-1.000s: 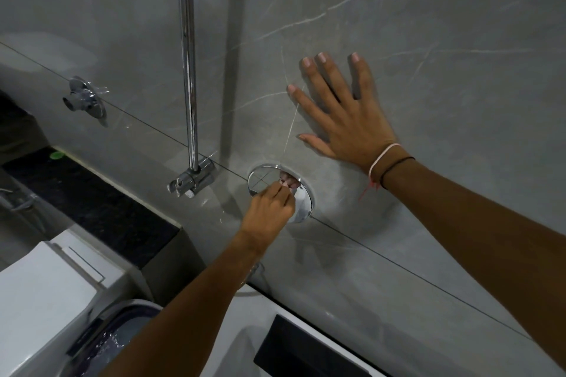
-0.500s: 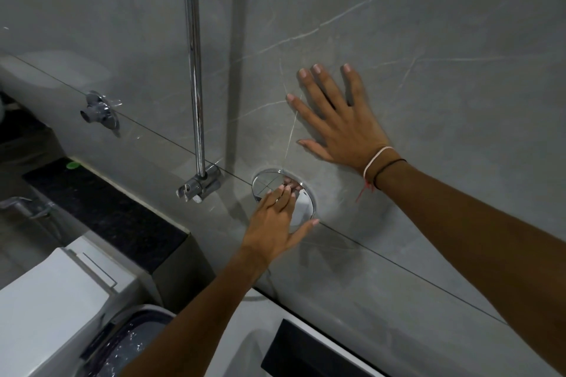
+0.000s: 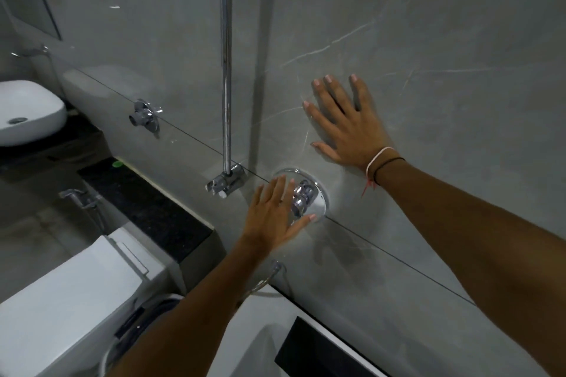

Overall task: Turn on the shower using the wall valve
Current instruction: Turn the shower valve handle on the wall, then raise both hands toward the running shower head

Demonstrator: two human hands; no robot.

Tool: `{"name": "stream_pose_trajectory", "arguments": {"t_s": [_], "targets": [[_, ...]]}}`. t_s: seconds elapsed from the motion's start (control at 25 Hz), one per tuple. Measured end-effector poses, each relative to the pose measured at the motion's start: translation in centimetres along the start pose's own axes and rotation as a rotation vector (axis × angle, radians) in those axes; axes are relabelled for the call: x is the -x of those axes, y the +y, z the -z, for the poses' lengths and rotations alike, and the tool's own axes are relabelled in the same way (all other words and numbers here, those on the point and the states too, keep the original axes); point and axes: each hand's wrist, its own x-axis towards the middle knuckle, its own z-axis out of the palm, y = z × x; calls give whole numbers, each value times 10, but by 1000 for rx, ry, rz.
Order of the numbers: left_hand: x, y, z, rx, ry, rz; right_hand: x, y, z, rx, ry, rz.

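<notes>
The wall valve [image 3: 312, 197] is a round chrome plate with a chrome knob [image 3: 301, 197] at its middle, set in the grey marble wall. My left hand [image 3: 272, 211] hovers just left of the knob with fingers spread and straight, thumb under the plate, gripping nothing. My right hand [image 3: 343, 124] lies flat on the wall above and right of the valve, fingers apart, two thin bands on its wrist. A chrome shower riser pipe [image 3: 226, 64] runs up the wall left of the valve and ends in a bracket [image 3: 226, 184].
A second chrome wall tap [image 3: 144, 116] sits further left. A white toilet cistern [image 3: 70, 294] stands at lower left beside a black ledge [image 3: 144, 208]. A white basin [image 3: 27, 113] is at far left. A hose [image 3: 266, 280] hangs under the valve.
My left hand has let go of the knob, opened its fingers and drawn back to the left, so the knob now shows. The view has shifted left. My right hand stays on the wall.
</notes>
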Motion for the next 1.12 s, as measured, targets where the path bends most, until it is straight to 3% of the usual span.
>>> {"name": "stream_pose_trajectory", "arguments": {"t_s": [0.24, 0.56, 0.76, 1.12], "targets": [[27, -28, 56, -108, 43, 54, -26, -9, 44, -77, -13, -58], [81, -100, 215, -271, 445, 200, -116, -10, 137, -328, 190, -214], [158, -139, 323, -506, 720, 355, -185, -40, 220, -573, 374, -260], [329, -157, 453, -883, 781, 742, -266, -105, 366, -859, 598, -151]]}}
